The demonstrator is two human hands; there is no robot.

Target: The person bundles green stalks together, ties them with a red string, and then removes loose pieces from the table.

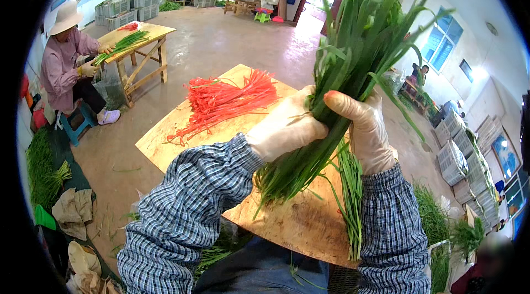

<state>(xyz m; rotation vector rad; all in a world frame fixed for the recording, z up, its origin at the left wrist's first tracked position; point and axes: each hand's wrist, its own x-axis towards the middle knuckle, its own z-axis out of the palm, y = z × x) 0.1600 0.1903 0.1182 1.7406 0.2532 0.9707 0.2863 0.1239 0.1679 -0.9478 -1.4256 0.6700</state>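
Observation:
Both my hands, in pale gloves, grip one thick bunch of long green leafy stalks [352, 58], perhaps garlic chives. My left hand [285, 128] wraps it from the left. From the right, my right hand [368, 128] clasps it with the thumb across the front. The bunch is tilted, its loose leaf tips up and to the right, its lower end over the wooden table [290, 227]. On the tabletop lies a heap of red plastic ties [232, 95], beyond my left forearm. A thinner bundle of green stalks [351, 203] rests along the right side, partly hidden by my right sleeve.
At the left, a person in a sun hat [66, 58] sits at another wooden table [145, 33] handling greens. Piled greens [45, 169] lie on the floor at left. Stacked plastic crates [463, 145] stand at right, with more crates [136, 4] at the back left.

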